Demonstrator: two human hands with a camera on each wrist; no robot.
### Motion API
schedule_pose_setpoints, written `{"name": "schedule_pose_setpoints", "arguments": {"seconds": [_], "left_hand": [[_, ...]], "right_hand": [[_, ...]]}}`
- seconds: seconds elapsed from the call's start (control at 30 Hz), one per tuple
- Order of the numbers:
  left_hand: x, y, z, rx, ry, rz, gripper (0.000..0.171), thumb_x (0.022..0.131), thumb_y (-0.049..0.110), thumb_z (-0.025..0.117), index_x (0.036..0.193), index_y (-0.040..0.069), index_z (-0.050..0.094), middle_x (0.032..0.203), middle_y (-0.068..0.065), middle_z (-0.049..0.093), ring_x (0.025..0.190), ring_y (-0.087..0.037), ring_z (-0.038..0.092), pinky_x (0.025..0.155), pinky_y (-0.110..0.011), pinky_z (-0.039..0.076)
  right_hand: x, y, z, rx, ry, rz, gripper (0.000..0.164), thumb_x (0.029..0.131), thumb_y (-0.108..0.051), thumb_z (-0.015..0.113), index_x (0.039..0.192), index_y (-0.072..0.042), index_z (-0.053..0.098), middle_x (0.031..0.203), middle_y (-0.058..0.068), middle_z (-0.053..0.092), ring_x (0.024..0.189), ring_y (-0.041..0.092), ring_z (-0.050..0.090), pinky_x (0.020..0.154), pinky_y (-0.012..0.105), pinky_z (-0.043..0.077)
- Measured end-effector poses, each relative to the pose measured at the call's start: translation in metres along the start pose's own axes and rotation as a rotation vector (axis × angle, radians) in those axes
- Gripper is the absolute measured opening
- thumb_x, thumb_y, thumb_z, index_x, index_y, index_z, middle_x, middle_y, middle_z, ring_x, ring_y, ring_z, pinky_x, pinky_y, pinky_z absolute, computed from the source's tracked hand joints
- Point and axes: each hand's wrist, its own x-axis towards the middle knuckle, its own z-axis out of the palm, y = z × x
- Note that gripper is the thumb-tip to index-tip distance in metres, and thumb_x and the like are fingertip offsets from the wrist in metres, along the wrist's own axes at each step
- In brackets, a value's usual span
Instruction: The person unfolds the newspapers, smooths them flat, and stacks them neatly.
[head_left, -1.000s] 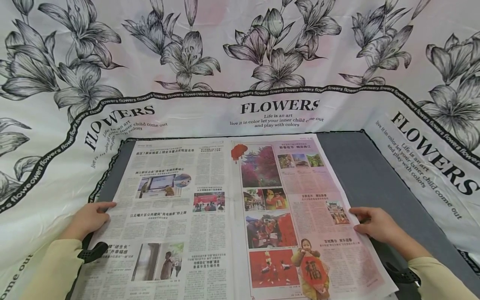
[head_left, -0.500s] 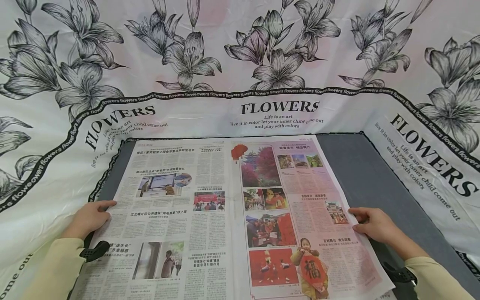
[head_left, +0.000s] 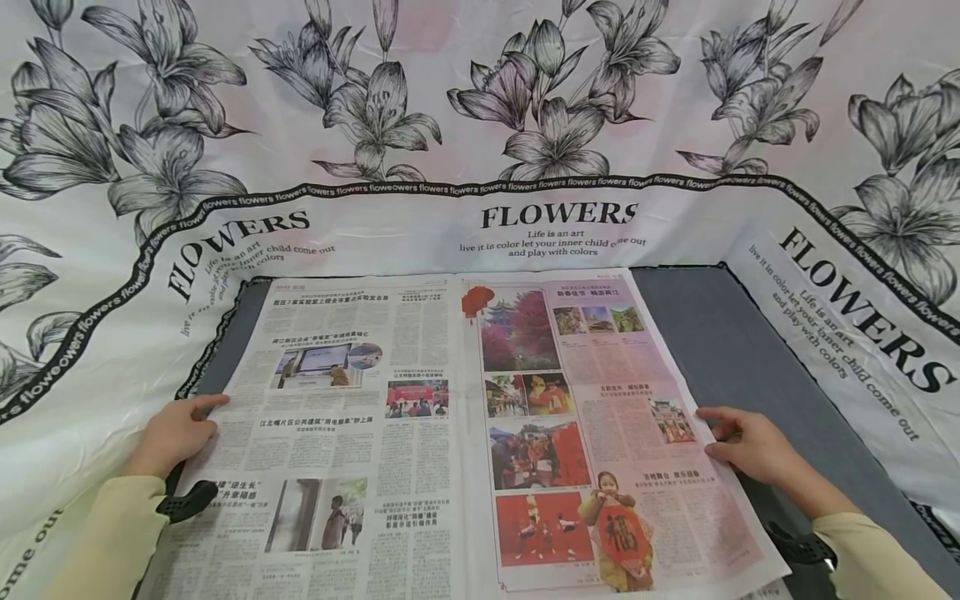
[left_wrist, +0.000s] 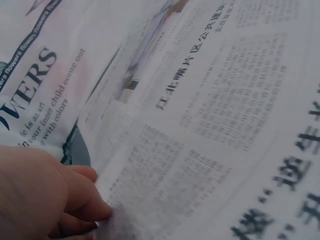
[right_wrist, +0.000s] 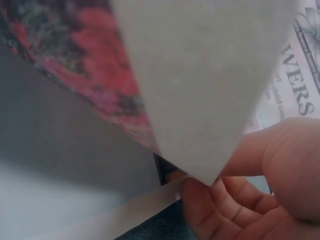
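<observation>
A newspaper [head_left: 468, 458] lies spread wide, a centre fold between its two pages. The left page carries dense text and photos; the right page is pinkish with red festive pictures. My left hand [head_left: 174, 435] pinches the left edge about halfway down, and thumb and finger [left_wrist: 85, 192] show at that edge in the left wrist view. On the opposite edge, my right hand [head_left: 753, 454] pinches the sheet between thumb and fingers. In the right wrist view the paper [right_wrist: 200, 75] rises from that grip, with a colourful red-flowered print [right_wrist: 102, 55] beside its pale side.
Under the newspaper is a dark grey tabletop [head_left: 708, 342], showing along the right and at the upper left. White cloth [head_left: 405, 233] printed with flowers and lettering stands around the back and sides. Each wrist wears a black band [head_left: 187, 502].
Both hands have shifted very slightly up in the head view, and the newspaper with them. Its lower right corner has drawn a little to the left. Both grips stay in place.
</observation>
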Motion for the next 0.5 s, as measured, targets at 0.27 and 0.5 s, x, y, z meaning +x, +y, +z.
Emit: {"name": "schedule_pose_setpoints", "arguments": {"seconds": [0.27, 0.5], "left_hand": [[-0.0029, 0.0012, 0.0032, -0.01, 0.113, 0.036, 0.052, 0.092, 0.004, 0.049, 0.142, -0.01, 0.049, 0.092, -0.023, 0.056, 0.066, -0.023, 0.051, 0.052, -0.033, 0.042], [-0.0022, 0.0032, 0.0046, 0.021, 0.148, 0.063, 0.05, 0.091, 0.005, 0.051, 0.139, -0.011, 0.052, 0.09, -0.021, 0.055, 0.073, -0.026, 0.049, 0.059, -0.032, 0.037]], "right_hand": [[-0.0001, -0.0021, -0.0045, 0.029, 0.043, 0.011, 0.05, 0.089, -0.001, 0.071, 0.135, 0.011, 0.056, 0.091, 0.011, 0.063, 0.066, 0.004, 0.05, 0.055, 0.025, 0.046], [0.003, 0.0023, 0.0006, 0.032, 0.022, 0.023, 0.05, 0.089, -0.001, 0.07, 0.135, 0.012, 0.055, 0.086, 0.007, 0.061, 0.063, 0.006, 0.048, 0.054, 0.026, 0.044]]}}
